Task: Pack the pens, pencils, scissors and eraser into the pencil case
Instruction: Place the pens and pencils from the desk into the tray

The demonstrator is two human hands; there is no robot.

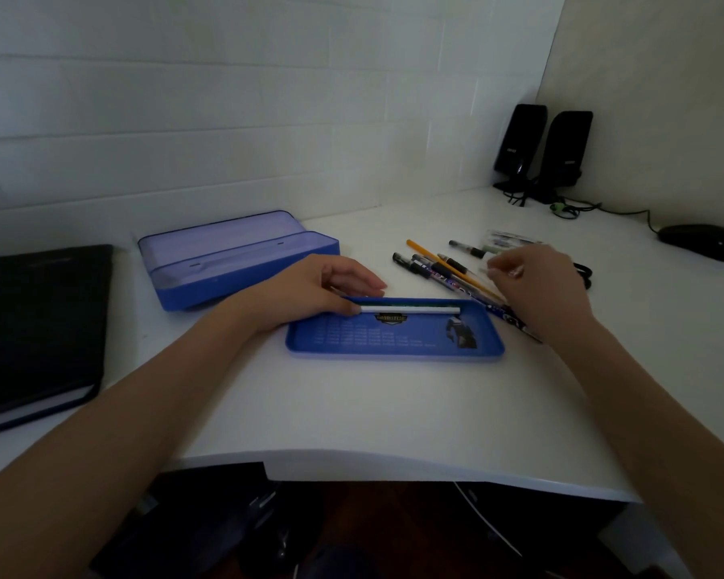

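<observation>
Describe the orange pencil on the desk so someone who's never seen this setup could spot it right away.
Start at the white desk and find the loose pile of pens just right of the flat blue tray, under the right hand. The orange pencil lies diagonally across that pile. It is the only plain orange shaft; its neighbours are dark or patterned.

The desk [352,411] has a smooth, matt white top that looks like laminate. The open pencil case [235,261] looks like blue painted tin or hard plastic with a soft sheen, its inside a paler lilac. The loose blue tray [393,348] has the same smooth finish, with print on its floor. The white pencil [410,310] in it looks smooth and lacquered. The pens [435,271] have clear glossy plastic barrels with dark grips. The notebook [34,319] has a matt black cover. The speakers [544,148] and mouse [703,242] are black plastic. The wall [185,119] is glossy white tile.
</observation>
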